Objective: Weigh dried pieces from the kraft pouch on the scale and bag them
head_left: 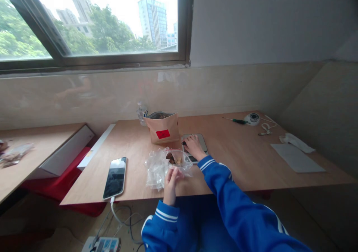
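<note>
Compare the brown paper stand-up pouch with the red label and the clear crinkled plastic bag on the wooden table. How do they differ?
The brown paper stand-up pouch with the red label is opaque, while the clear crinkled plastic bag shows the brown pieces inside. The pouch stands upright by itself; the bag slumps, its mouth held by the left hand. The pouch sits farther back, the bag near the front edge. Both are open and rest on the wooden table.

- Sleeves (223,192): bright blue, white-striped cuffs.
- Pouch (163,128): tan, red label.
- Bag (159,166): clear, brown pieces inside.
- Table (237,155): light wood.
- Phone (115,177): black screen, white cable.
- Screwdriver (236,120): green handle.
</note>
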### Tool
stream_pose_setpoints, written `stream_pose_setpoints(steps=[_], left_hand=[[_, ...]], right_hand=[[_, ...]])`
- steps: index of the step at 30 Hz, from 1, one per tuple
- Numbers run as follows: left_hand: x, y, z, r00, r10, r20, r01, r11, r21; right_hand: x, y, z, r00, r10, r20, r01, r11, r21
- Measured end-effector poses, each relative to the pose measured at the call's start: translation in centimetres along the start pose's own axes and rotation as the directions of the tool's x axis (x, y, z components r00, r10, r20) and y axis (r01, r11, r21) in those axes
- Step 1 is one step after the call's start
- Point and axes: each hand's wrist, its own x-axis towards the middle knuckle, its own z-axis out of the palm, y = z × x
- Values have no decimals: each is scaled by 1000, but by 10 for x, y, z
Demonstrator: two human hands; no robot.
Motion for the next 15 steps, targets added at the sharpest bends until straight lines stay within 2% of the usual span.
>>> stream_pose_setpoints(steps=[2, 4, 6, 8, 11, 13, 15], left_hand=[[1, -1, 0, 1000, 5, -20, -5, 1000, 0], [2, -3, 0, 1000, 8, -28, -7, 1000, 10], [3, -6, -2, 1000, 12, -24, -11, 1000, 26], [4, -7, -3, 1000, 18, -10, -18, 999, 44], [4, -7, -4, 1000, 27, 9, -28, 998, 60], [4, -6, -4, 999, 31, 8, -31, 998, 61], [3, -5, -3, 999, 37, 2, -37, 997, 62]], right_hand=[[-2, 1, -3, 1000, 16, -10, -16, 1000, 2], [-4, -2, -10, 995, 63, -75, -57, 996, 71], [-6, -7, -24, 972, 156, -175, -108, 961, 256], [-9, -14, -44, 954, 221, -200, -93, 858, 505], [-14, -20, -72, 986, 128, -104, -20, 718, 696], [-16, -21, -82, 994, 83, -78, -2, 701, 713], [-17, -18, -81, 990, 103, -95, -4, 698, 716]])
